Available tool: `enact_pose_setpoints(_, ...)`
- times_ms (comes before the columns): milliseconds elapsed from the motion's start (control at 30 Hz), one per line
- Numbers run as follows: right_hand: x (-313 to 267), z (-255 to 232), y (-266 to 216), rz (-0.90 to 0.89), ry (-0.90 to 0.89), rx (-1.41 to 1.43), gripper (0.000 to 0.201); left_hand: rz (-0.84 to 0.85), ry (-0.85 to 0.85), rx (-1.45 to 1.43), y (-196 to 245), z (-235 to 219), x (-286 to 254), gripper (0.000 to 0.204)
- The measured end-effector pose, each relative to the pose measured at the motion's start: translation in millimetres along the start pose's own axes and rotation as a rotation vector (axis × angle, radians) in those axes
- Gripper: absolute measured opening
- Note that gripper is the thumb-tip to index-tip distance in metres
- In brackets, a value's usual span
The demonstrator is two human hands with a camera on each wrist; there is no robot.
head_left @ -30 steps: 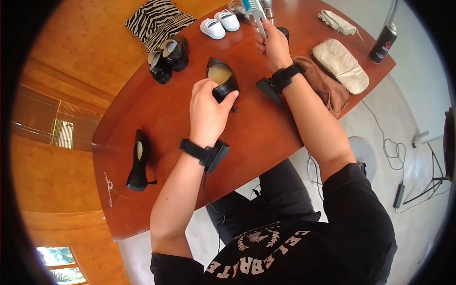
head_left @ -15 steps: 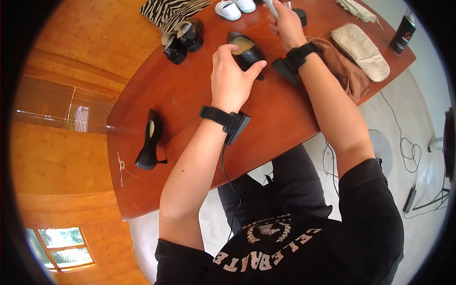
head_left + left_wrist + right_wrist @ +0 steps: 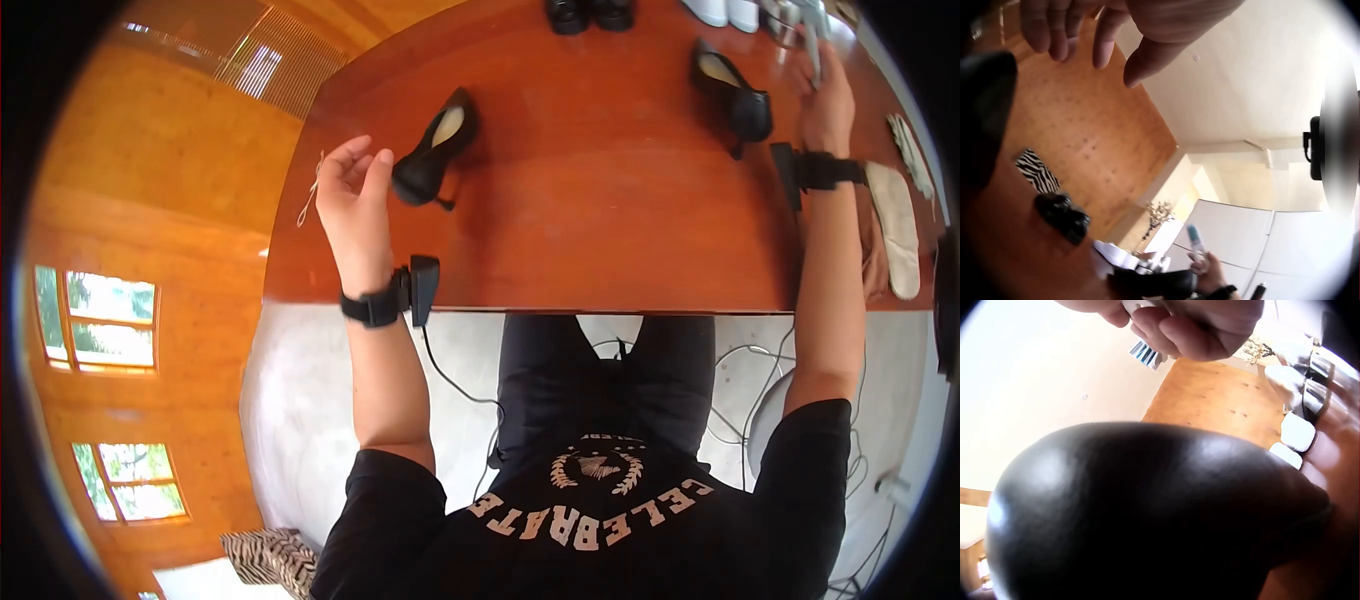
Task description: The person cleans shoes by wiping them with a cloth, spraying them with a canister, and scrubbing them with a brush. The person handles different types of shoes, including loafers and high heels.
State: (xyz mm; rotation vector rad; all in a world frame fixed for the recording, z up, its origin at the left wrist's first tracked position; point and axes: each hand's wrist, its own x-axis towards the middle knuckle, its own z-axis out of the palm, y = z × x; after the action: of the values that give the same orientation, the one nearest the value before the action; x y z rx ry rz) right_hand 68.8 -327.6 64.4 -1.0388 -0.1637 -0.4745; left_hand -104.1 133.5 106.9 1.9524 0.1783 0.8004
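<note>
My left hand [image 3: 355, 195] hovers with loosely bent fingers beside a black high heel [image 3: 425, 160] standing on the left of the table, thumb close to its heel end; nothing is between the fingers. In the left wrist view those fingers [image 3: 1110, 37] hang apart. My right hand [image 3: 830, 105] grips a brush [image 3: 815, 45] by its pale handle, its blue bristles [image 3: 1193, 234] showing in the left wrist view. To the left of this hand stands the other black high heel [image 3: 740, 105], its dark rounded back [image 3: 1116, 500] filling much of the right wrist view.
Black shoes [image 3: 590, 14] and white shoes [image 3: 722, 12] stand along the far side of the brown table [image 3: 590, 200]. At the right lie a cream pad [image 3: 893, 235], a brown cloth [image 3: 868, 245] and a white cloth [image 3: 910, 155]. A thin cord [image 3: 307, 205] lies at the left edge.
My left hand has let go of the right-hand high heel and moved left to the other one. The head view has swung left. The right hand keeps its grip on the brush.
</note>
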Motion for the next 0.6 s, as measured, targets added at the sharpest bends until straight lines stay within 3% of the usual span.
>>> enact_pose_setpoints(67, -4, 6, -4, -0.017, 0.021, 0.016, 0.038, 0.058, -0.006, 0.146, -21, -13, 6, 0.041)
enact_pose_setpoints(133, -13, 18, -10, -0.142, 0.071, -0.098, 0.038, 0.066, -0.061, 0.253, -43, -19, 11, 0.054)
enact_pose_setpoints(167, -30, 44, -22, -0.212, 0.193, -0.148, 0.039, 0.072, -0.142, 0.226, -49, -16, 12, 0.052)
enact_pose_setpoints(200, -36, 45, -27, -0.171, 0.092, -0.059, 0.035, 0.081, -0.225, 0.199, -54, -9, 9, 0.05)
enact_pose_setpoints(267, -51, 68, -40, -0.209, 0.182, -0.019, 0.03, 0.002, -0.316, 0.318, -45, 3, 3, 0.045)
enact_pose_setpoints(300, -56, 71, -42, -0.217, 0.083, -0.031, 0.03, 0.108, -0.312, 0.478, -49, 8, 8, 0.046)
enact_pose_setpoints(367, -61, 74, -42, -0.24, -0.105, -0.056, 0.031, 0.097, -0.306, 0.414, -49, 21, 14, 0.045)
enact_pose_setpoints(433, -74, 98, -36, -0.329, -0.137, -0.146, 0.03, 0.113, -0.314, 0.285, -58, 40, 21, 0.041)
enact_pose_setpoints(533, -92, 126, -15, -0.383, -0.232, -0.336, 0.028, -0.16, -0.449, -0.051, -27, 70, 29, 0.038)
enact_pose_setpoints(600, -100, 135, 9, -0.293, -0.34, -0.31, 0.036, -0.275, -0.531, -0.313, -30, 88, 36, 0.034)
